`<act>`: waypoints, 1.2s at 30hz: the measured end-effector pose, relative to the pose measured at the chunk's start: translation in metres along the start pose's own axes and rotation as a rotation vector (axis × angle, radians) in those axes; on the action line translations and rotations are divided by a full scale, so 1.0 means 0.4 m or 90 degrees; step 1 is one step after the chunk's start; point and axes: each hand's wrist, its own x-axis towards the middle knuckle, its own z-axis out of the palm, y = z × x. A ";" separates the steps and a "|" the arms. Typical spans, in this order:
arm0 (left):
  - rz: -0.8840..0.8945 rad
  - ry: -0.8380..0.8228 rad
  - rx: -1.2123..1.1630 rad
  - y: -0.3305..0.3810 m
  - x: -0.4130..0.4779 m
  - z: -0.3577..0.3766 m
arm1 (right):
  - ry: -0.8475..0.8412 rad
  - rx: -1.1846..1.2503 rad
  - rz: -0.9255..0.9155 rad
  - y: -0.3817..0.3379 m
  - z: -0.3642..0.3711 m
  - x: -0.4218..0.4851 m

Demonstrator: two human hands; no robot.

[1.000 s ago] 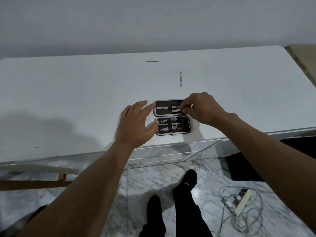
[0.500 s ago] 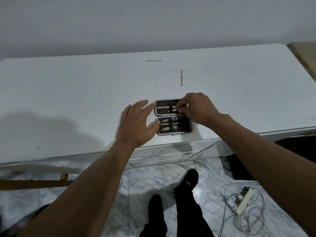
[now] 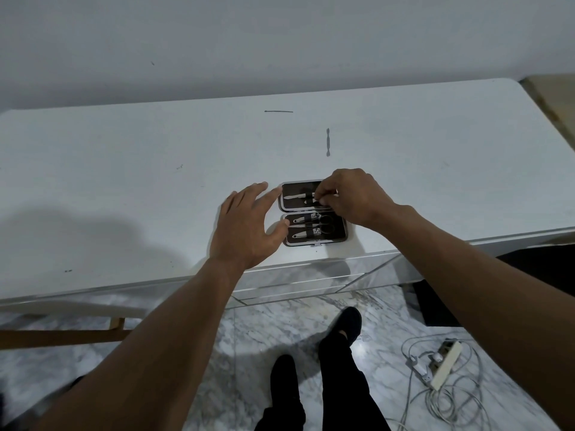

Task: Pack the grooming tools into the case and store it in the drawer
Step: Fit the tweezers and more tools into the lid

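A small black grooming case lies open near the front edge of the white table. Its near half holds clippers and scissors under elastic straps; its far half holds a thin metal tool. My left hand rests flat with spread fingers against the case's left side. My right hand hovers over the far half, fingertips pinched on a small metal tool that is mostly hidden. Two loose tools lie farther back: a double-ended pusher and a thin stick.
Mirrored drawer fronts run beneath the table's front edge. On the marble floor lie a power strip with tangled cables at the right, and my black-trousered legs stand below. A wall closes off the back.
My right hand has slid left and down into the case's far half with the small tool pinched in its fingers. The left hand has stayed against the case.
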 end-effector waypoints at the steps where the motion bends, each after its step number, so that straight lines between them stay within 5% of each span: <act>1: 0.000 0.000 0.000 0.000 0.000 0.000 | -0.007 -0.013 -0.012 0.003 -0.004 0.000; 15: 0.003 0.001 0.000 0.000 -0.001 -0.003 | -0.042 -0.157 -0.085 0.030 -0.040 -0.003; 36: 0.003 -0.001 0.010 0.000 0.001 0.000 | -0.029 -0.118 -0.096 0.049 -0.035 -0.010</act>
